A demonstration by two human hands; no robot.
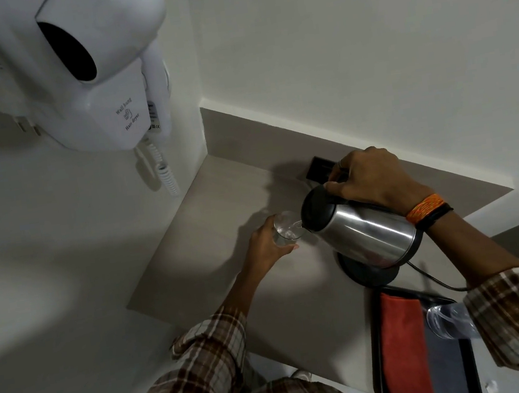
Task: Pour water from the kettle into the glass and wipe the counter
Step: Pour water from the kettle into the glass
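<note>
Gripping the tilted kettle (362, 232) and glass (287, 229), both hands hide its handle and side.

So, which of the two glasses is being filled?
The glass held in the left hand under the kettle spout; the other glass lies on the tray.

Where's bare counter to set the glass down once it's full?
Bare counter runs from the left hand and glass back to the corner under the hair dryer, and forward to the near edge. The right side is crowded: kettle in the right hand, its base, cord, and tray.
</note>
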